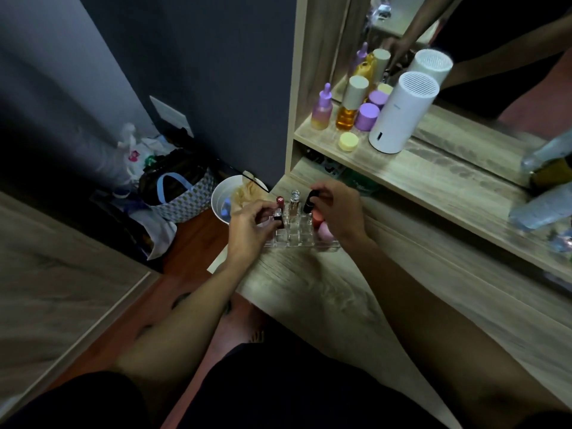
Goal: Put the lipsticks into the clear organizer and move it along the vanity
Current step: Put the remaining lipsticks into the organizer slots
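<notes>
Far left on the floor sits a bag (pixel 182 193) with a blue handle; next to it is a white bowl (pixel 221 196), near the end of the vanity (pixel 325 289).

The left hand (pixel 247 226) comes next; its fingers (pixel 263 212) are pinched shut on a dark lipstick (pixel 278 218); that lipstick stands low in the left side of the organizer (pixel 297 235). Just behind it a red lipstick (pixel 280 202) stands up straight in a slot; a clear one (pixel 295 198) with a silver top stands beside it, in the middle.

The organizer is see-through and sits on the vanity near its left end, between the two hands; its front slots hold nothing. Two round pink things (pixel 322 229) sit at its right side; I cannot tell if they are in it or just touching it.

The right hand (pixel 339 212) is over the right side of the organizer; its fingers (pixel 322 193) are closed on the top of a black lipstick (pixel 309 201); that lipstick points down, tilted a bit, with its bottom at the back slots.

Up on the shelf (pixel 433 178) to the right stand purple and yellow bottles (pixel 346 109), a small yellow jar (pixel 348 141) and a tall white tube (pixel 399 116); a mirror (pixel 495 41) is behind them; blurry clear bottles (pixel 544 193) lie far right.
</notes>
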